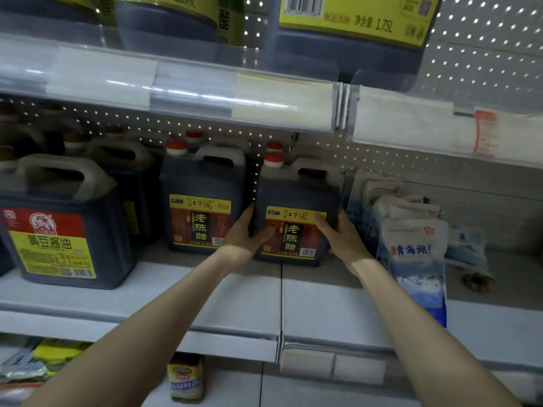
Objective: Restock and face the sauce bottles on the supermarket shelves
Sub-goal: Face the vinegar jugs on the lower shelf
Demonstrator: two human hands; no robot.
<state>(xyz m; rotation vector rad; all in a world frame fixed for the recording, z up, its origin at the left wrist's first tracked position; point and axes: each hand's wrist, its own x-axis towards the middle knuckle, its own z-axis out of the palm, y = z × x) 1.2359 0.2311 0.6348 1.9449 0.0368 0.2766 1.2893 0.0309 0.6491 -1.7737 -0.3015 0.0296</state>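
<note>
A dark 2.5 L vinegar jug [293, 198] with an orange cap and a red-and-yellow label stands on the middle shelf [235, 292]. My left hand [246, 230] grips its left side, thumb across the label. My right hand [338, 233] grips its right side, fingers round the corner. A matching vinegar jug [202, 198] stands just to its left, with more orange-capped jugs behind. A larger soy sauce jug [64, 230] with a red-and-yellow label sits at the front left.
White and blue salt bags [417, 259] lean close to the right of the held jug. Large yellow-labelled jugs [346, 33] fill the shelf above, whose price rail [191, 92] overhangs. A small jar [185, 377] and packets [44, 359] sit on the shelf below.
</note>
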